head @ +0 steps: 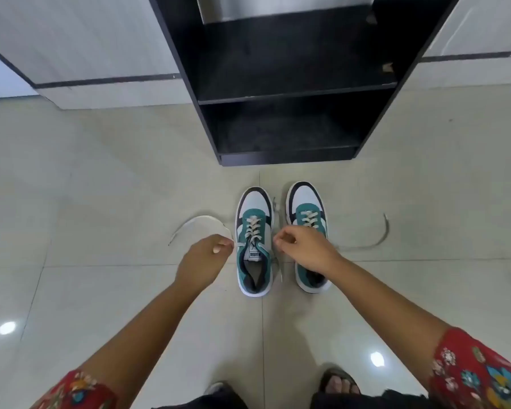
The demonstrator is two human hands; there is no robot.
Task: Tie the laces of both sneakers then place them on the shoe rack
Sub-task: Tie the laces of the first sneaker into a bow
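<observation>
- Head view. Left hand (202,259) pinches the left lace (199,222) between thumb and fingertips; the lace loops outward from the pinch and trails on the floor (101,172).
- Right hand (303,250) is closed, fingers curled just beside the left sneaker (255,242); it probably pinches that shoe's other lace end, but the lace inside the grip is not visible.
- Risk: pulling both ends unevenly would likely leave one end too short for a bow. Cause: the left end lies much slacker than the right.
- Risk: the right forearm crosses over the right sneaker (307,231); a hard tug may nudge it or snag its loose lace (378,240), which trails far outward of the right grip.
- Risk: thin lace could slip from a fingertip pinch as tension rises.
- Sneakers: teal, white and black, pale flat laces, both untied, standing side by side between the two grips, toes toward the rack (289,156).
- Rack: black, shelves bare, beyond the hands.
</observation>
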